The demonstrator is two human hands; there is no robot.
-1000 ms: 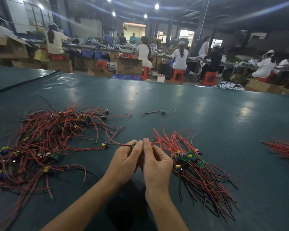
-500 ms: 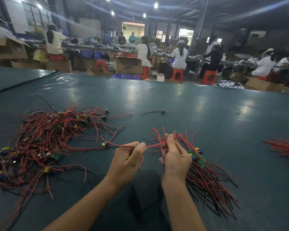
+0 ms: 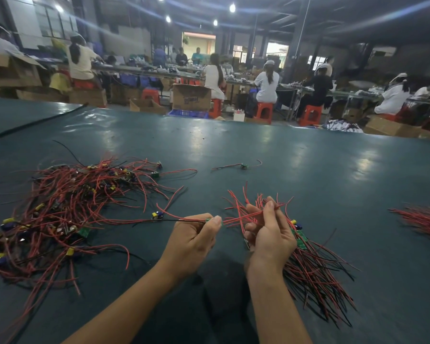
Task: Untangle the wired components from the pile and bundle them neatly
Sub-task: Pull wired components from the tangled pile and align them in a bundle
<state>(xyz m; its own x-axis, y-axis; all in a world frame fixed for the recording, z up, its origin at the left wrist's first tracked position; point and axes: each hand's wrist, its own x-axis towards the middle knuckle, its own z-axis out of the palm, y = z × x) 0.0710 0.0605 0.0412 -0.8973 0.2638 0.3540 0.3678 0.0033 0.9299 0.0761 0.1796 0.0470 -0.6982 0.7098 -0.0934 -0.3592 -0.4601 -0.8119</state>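
A left hand [image 3: 194,237] pinches one wired component [image 3: 209,220] as the right hand [image 3: 271,234] apparently grips its red leads [image 3: 248,215]; a tail caught in the pile [image 3: 60,214] could drag neighbours.

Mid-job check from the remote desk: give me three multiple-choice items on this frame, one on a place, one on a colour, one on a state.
1. Where does the tangled pile lie? A. Left of the left hand. B. On a stool. C. In a box.
2. Its wires are mostly: A. Blue. B. White. C. Red.
3. The left hand is: A. Open, empty. B. Pinching a wired component. C. Gripping a stool.
Key: 1 A, it spreads left of that hand; 2 C, red strands dominate; 3 B, thumb and finger clamp its green board.
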